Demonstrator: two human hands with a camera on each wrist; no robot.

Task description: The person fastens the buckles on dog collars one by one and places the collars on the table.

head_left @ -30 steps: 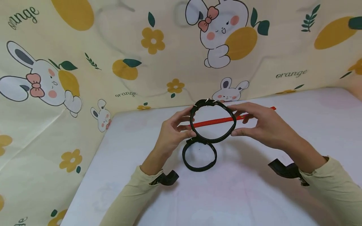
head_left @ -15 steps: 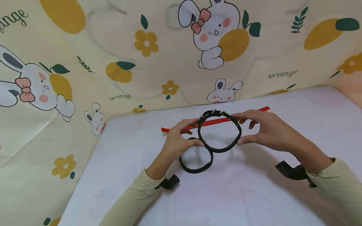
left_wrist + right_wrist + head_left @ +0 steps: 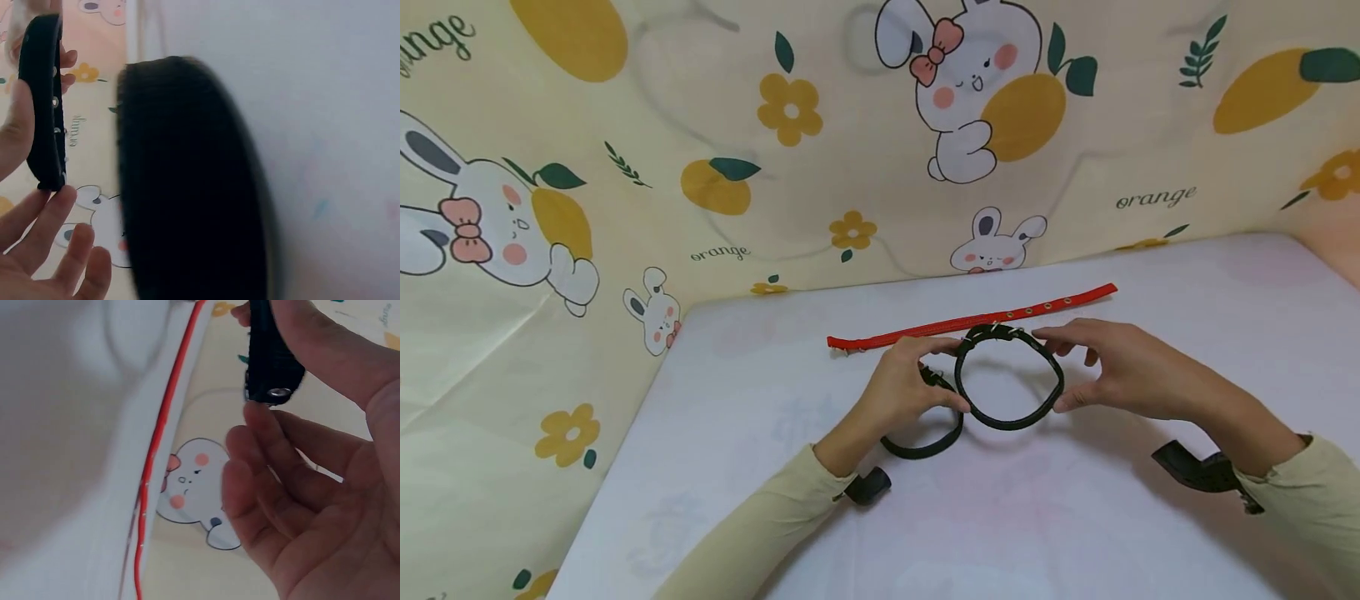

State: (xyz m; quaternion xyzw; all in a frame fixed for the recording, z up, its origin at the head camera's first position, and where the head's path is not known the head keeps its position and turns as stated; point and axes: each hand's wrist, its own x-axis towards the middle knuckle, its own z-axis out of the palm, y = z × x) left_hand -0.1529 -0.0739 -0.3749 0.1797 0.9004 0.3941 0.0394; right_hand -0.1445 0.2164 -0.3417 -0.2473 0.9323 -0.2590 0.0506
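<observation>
Both hands hold up a black buckled collar (image 3: pixel 1009 423), a closed loop with metal fittings at its top. My left hand (image 3: pixel 901 385) pinches its left side between thumb and fingers. On the opposite side, the right hand (image 3: pixel 1123 371) grips the rim with thumb below and fingertips above. In the right wrist view, a rivet shows on the collar (image 3: pixel 275 369) near the fingertips. A second black collar (image 3: pixel 921 453), also looped, lies on the table, partly hidden behind the left hand. Behind them stretches a red collar (image 3: pixel 917 330), laid out straight with metal eyelets toward its right end.
The white tabletop (image 3: pixel 1000 533) runs back to a cream cloth wall (image 3: pixel 820 183) printed with rabbits and oranges. Black camera mounts (image 3: pixel 868 486) sit at the wrists. A large blurred dark shape (image 3: pixel 194 187) fills the middle of the left wrist view.
Both hands have brought the held black collar lower and to the right, nearer the viewer. The red collar now shows nearly whole, and the left hand covers more of the second black collar.
</observation>
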